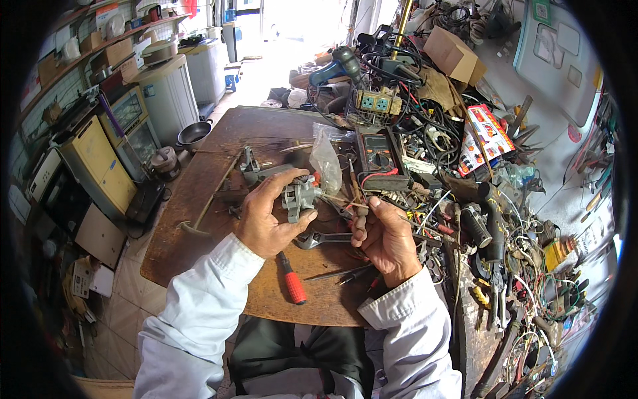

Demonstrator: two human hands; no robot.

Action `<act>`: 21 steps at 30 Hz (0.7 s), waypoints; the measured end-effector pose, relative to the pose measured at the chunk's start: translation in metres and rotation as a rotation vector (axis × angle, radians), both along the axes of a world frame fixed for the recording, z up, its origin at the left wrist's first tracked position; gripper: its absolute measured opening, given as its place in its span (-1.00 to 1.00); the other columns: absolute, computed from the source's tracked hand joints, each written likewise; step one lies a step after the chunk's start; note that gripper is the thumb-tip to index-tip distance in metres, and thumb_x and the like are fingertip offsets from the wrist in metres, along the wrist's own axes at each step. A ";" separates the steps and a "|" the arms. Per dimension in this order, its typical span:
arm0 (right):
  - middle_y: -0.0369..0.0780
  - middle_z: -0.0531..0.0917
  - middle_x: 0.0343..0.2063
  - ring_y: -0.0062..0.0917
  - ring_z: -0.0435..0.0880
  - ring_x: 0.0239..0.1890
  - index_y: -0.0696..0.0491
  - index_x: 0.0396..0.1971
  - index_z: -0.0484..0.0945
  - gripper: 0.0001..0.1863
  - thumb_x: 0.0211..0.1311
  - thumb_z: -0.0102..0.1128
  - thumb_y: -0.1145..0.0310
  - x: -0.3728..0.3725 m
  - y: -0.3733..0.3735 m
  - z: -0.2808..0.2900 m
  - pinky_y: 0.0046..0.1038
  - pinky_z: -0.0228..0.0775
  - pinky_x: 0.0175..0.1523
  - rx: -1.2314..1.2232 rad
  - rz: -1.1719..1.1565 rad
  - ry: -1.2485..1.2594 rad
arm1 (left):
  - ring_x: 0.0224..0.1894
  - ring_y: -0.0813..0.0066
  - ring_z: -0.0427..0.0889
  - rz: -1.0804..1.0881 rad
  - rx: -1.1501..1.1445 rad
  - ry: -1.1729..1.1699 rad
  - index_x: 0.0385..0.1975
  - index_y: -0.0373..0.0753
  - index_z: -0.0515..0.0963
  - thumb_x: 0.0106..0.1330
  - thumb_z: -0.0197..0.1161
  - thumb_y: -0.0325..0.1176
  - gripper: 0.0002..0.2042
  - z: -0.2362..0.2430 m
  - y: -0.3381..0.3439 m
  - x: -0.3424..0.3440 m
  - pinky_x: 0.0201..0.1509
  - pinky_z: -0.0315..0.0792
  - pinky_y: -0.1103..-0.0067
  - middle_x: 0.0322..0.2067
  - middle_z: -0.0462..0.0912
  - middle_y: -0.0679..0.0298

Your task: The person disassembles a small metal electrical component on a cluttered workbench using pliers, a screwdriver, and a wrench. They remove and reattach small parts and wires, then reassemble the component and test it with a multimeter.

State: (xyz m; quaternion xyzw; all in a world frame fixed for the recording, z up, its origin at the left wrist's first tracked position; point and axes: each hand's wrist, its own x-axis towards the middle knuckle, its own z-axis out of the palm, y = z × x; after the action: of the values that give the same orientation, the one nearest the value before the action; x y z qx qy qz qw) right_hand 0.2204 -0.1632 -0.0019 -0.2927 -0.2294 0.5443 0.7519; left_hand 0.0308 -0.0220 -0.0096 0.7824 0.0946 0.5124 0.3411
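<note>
My left hand (pixel 262 223) grips a small cast grey metal housing (pixel 300 198) with a red part behind it. To its right, my right hand (pixel 385 243) is closed in a pinch on a thin rod (pixel 342 200) that points toward the housing; whether it touches is unclear. Below the hands lie an adjustable wrench (pixel 319 239) and a red-handled screwdriver (pixel 294 288) on the wooden bench (pixel 186 256). A clear plastic bag (pixel 325 166) stands crumpled behind the housing.
A multimeter (pixel 380 159) with leads sits behind my right hand. A dense heap of cables (pixel 438 139), tools and parts covers the bench's right side, with a cardboard box (pixel 448 56) on top. A hammer (pixel 199 228) lies left; appliances (pixel 109 163) and a pot (pixel 195 135) line the left.
</note>
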 end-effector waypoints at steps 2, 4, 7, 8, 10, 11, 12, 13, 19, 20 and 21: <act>-0.11 0.66 -0.50 -0.39 0.63 -0.56 0.25 -0.30 0.59 -0.75 0.42 0.19 0.32 0.000 0.000 0.001 -0.34 0.55 -0.44 -0.003 0.009 -0.010 | 0.04 0.17 0.66 0.011 0.022 0.012 0.13 -0.30 0.50 -0.02 0.54 -0.51 -0.39 0.002 0.000 -0.002 0.16 0.51 0.40 0.01 0.64 0.04; -0.11 0.66 -0.51 -0.39 0.63 -0.58 0.26 -0.31 0.59 -0.76 0.41 0.19 0.34 0.000 0.000 0.002 -0.34 0.55 -0.44 -0.013 0.019 -0.024 | 0.04 0.17 0.66 0.018 0.039 0.022 0.13 -0.30 0.50 -0.02 0.54 -0.52 -0.38 0.003 0.001 -0.003 0.16 0.51 0.40 0.01 0.64 0.05; -0.12 0.66 -0.52 -0.39 0.62 -0.59 0.26 -0.32 0.60 -0.75 0.40 0.20 0.33 0.004 0.000 0.001 -0.35 0.55 -0.44 -0.028 0.029 -0.086 | 0.05 0.20 0.66 0.015 0.051 0.019 0.13 -0.30 0.50 -0.01 0.54 -0.52 -0.39 0.003 0.000 -0.003 0.16 0.52 0.40 0.01 0.64 0.05; -0.12 0.66 -0.52 -0.39 0.62 -0.59 0.26 -0.31 0.60 -0.75 0.40 0.20 0.33 0.006 -0.002 0.002 -0.35 0.55 -0.44 -0.035 0.034 -0.105 | 0.05 0.21 0.66 0.007 0.050 0.012 0.13 -0.30 0.50 -0.01 0.54 -0.52 -0.39 0.003 0.000 -0.002 0.16 0.52 0.41 0.01 0.64 0.06; -0.12 0.66 -0.52 -0.39 0.62 -0.59 0.26 -0.30 0.60 -0.75 0.40 0.21 0.33 0.008 -0.005 0.004 -0.35 0.55 -0.44 -0.048 0.046 -0.141 | 0.04 0.23 0.66 -0.008 0.049 -0.003 0.13 -0.30 0.50 -0.01 0.54 -0.53 -0.39 0.004 -0.001 -0.001 0.15 0.52 0.42 0.02 0.64 0.06; -0.12 0.66 -0.52 -0.39 0.62 -0.58 0.26 -0.29 0.60 -0.75 0.40 0.21 0.32 0.008 -0.005 0.004 -0.35 0.55 -0.44 -0.042 0.044 -0.122 | 0.04 0.28 0.66 -0.011 0.064 0.020 0.16 -0.30 0.47 0.04 0.52 -0.50 -0.40 0.004 -0.001 -0.001 0.16 0.52 0.42 0.00 0.65 0.09; -0.12 0.66 -0.52 -0.40 0.62 -0.58 0.25 -0.28 0.60 -0.74 0.40 0.22 0.31 0.007 -0.005 0.003 -0.35 0.55 -0.44 -0.035 0.043 -0.103 | 0.04 0.34 0.66 -0.014 0.078 0.042 0.18 -0.30 0.45 0.10 0.50 -0.47 -0.40 0.005 -0.001 -0.002 0.17 0.51 0.43 -0.01 0.66 0.12; -0.12 0.66 -0.51 -0.40 0.62 -0.58 0.25 -0.27 0.60 -0.74 0.40 0.22 0.31 0.006 -0.004 0.002 -0.35 0.55 -0.44 -0.029 0.044 -0.084 | 0.04 0.39 0.65 -0.013 0.091 0.065 0.20 -0.31 0.42 0.15 0.48 -0.45 -0.41 0.005 0.000 -0.004 0.18 0.51 0.44 -0.02 0.66 0.14; -0.15 0.65 -0.52 -0.43 0.63 -0.55 0.22 -0.27 0.58 -0.70 0.39 0.26 0.22 -0.013 0.002 0.001 -0.38 0.55 -0.45 -0.039 0.014 0.002 | 0.02 0.38 0.65 0.013 0.065 0.065 0.19 -0.31 0.44 0.13 0.51 -0.40 -0.40 0.000 0.001 -0.003 0.18 0.50 0.44 -0.03 0.66 0.15; -0.17 0.64 -0.54 -0.45 0.63 -0.56 0.20 -0.28 0.58 -0.72 0.38 0.28 0.24 -0.011 0.002 -0.003 -0.41 0.54 -0.45 -0.026 0.024 -0.019 | 0.00 0.16 0.67 0.031 0.033 0.009 0.09 -0.28 0.53 -0.04 0.57 -0.45 -0.40 0.003 -0.003 0.001 0.11 0.53 0.39 -0.05 0.65 0.08; -0.18 0.64 -0.54 -0.46 0.63 -0.57 0.20 -0.28 0.58 -0.74 0.37 0.28 0.26 -0.011 0.003 -0.004 -0.42 0.54 -0.46 -0.022 -0.004 -0.018 | 0.00 0.15 0.67 0.051 0.082 0.006 0.09 -0.28 0.54 -0.04 0.57 -0.45 -0.40 0.005 -0.005 0.001 0.11 0.53 0.39 -0.05 0.65 0.08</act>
State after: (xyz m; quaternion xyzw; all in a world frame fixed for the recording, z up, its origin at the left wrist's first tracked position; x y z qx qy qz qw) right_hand 0.2093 -0.1606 -0.0063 -0.3064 -0.2295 0.5427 0.7476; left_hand 0.0320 -0.0269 -0.0042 0.7945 0.0944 0.5221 0.2955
